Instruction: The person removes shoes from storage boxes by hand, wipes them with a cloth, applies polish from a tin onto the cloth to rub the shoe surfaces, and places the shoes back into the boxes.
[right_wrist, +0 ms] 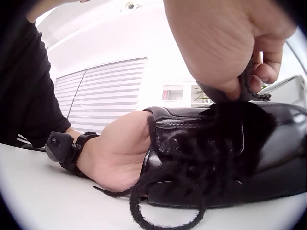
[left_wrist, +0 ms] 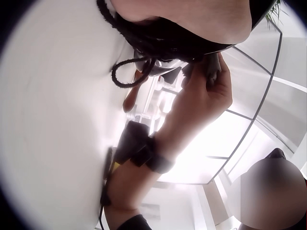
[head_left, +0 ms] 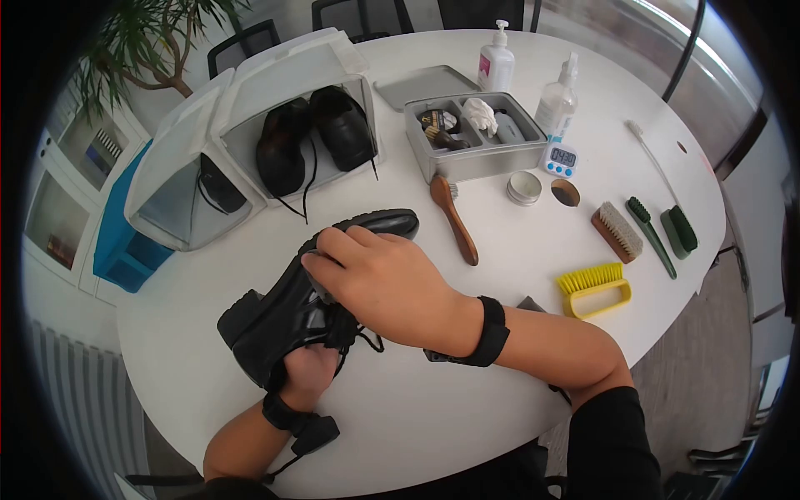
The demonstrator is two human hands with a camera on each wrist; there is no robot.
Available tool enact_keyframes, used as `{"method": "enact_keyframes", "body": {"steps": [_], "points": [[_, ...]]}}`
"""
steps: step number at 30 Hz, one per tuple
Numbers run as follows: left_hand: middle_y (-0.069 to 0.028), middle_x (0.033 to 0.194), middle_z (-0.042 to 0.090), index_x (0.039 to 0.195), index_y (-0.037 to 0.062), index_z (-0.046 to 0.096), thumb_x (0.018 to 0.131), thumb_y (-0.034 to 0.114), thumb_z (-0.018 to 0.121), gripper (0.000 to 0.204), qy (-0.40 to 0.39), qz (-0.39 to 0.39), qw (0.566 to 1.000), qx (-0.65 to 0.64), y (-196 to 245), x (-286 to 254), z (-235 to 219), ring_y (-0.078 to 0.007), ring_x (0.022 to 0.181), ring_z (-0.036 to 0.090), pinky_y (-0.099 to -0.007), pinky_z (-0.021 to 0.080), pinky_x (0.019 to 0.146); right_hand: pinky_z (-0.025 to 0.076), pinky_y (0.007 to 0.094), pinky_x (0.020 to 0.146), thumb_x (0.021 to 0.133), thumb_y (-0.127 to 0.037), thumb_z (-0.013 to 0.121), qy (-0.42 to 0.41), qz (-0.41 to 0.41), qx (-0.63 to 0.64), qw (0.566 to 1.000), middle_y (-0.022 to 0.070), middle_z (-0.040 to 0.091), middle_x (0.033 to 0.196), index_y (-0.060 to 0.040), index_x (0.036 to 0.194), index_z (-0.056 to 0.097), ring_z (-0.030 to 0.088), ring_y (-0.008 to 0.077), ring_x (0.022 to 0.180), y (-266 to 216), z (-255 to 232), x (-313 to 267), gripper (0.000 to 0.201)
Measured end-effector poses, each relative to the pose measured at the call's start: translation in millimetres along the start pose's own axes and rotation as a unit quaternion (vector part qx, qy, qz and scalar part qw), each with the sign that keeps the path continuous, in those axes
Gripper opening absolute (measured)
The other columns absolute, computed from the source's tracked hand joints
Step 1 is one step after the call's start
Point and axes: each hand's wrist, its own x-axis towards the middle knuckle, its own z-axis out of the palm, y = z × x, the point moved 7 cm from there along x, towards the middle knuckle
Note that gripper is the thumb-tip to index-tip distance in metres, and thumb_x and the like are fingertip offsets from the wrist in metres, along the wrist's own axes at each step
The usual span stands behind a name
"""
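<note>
A black lace-up leather shoe (head_left: 260,333) lies tilted over the white table, sole toward the far left, toe pointing to the upper right. My left hand (head_left: 310,368) reaches into its opening; the fingers are hidden inside. Over the shoe's upper side, my right hand (head_left: 392,279) pinches a dark grey cloth (left_wrist: 213,69) between thumb and curled fingers. In the right wrist view the cloth (right_wrist: 213,93) meets the glossy leather beside the lacing. A loose lace loop (right_wrist: 168,223) hangs below the shoe.
Behind stand clear shoe boxes (head_left: 229,133), one holding black shoes (head_left: 342,129), and a divided metal tin (head_left: 475,167). A wooden-handled brush (head_left: 454,221), small round tin (head_left: 524,188), timer (head_left: 561,160) and yellow brush (head_left: 596,292) lie rightward, with several more brushes.
</note>
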Motion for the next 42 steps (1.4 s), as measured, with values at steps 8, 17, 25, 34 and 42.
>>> {"method": "enact_keyframes", "body": {"steps": [8, 17, 25, 34, 42], "points": [[-0.0057, 0.149, 0.052, 0.147, 0.0057, 0.047, 0.107, 0.038, 0.036, 0.053, 0.02, 0.011, 1.0, -0.011, -6, -1, -12, -0.0246, 0.138, 0.049, -0.0429, 0.038, 0.117, 0.055, 0.0341, 0.074, 0.079, -0.007, 0.068, -0.004, 0.007, 0.015, 1.0, 0.0057, 0.06, 0.101, -0.0031, 0.11, 0.069, 0.064, 0.0232, 0.09, 0, 0, 0, 0.032], [-0.0069, 0.149, 0.053, 0.146, 0.0043, 0.048, 0.106, 0.037, 0.036, 0.053, 0.032, 0.02, 0.999, -0.001, -6, 1, -13, -0.0247, 0.138, 0.05, -0.0428, 0.038, 0.117, 0.056, 0.0343, 0.076, 0.08, -0.005, 0.068, -0.011, 0.008, 0.02, 1.0, 0.0067, 0.059, 0.104, -0.0028, 0.114, 0.069, 0.064, 0.0237, 0.093, 0, 0, -1, 0.034], [-0.0073, 0.147, 0.054, 0.146, 0.004, 0.048, 0.106, 0.037, 0.035, 0.053, 0.02, 0.016, 1.0, -0.01, -6, 1, -11, -0.0246, 0.137, 0.051, -0.0426, 0.039, 0.116, 0.056, 0.0342, 0.077, 0.079, -0.003, 0.067, -0.013, 0.009, 0.02, 1.0, 0.0073, 0.059, 0.106, -0.0028, 0.115, 0.068, 0.065, 0.024, 0.094, 0, 0, -1, 0.036], [-0.0073, 0.146, 0.054, 0.145, 0.0042, 0.048, 0.106, 0.036, 0.035, 0.052, 0.051, 0.005, 0.999, -0.008, -10, -1, -17, -0.0251, 0.136, 0.051, -0.0434, 0.04, 0.116, 0.056, 0.0344, 0.076, 0.079, -0.003, 0.067, 0.001, -0.001, 0.02, 1.0, 0.0073, 0.058, 0.103, -0.0017, 0.115, 0.068, 0.064, 0.0239, 0.091, -2, -2, -1, 0.036], [-0.0079, 0.147, 0.054, 0.146, 0.0036, 0.047, 0.107, 0.035, 0.035, 0.052, 0.025, 0.003, 1.0, -0.009, -8, 0, -13, -0.0253, 0.136, 0.051, -0.0435, 0.039, 0.117, 0.056, 0.034, 0.075, 0.079, -0.003, 0.067, -0.003, 0.004, 0.02, 1.0, 0.0072, 0.059, 0.104, -0.002, 0.114, 0.068, 0.065, 0.0237, 0.091, -1, 0, -1, 0.036]]}}
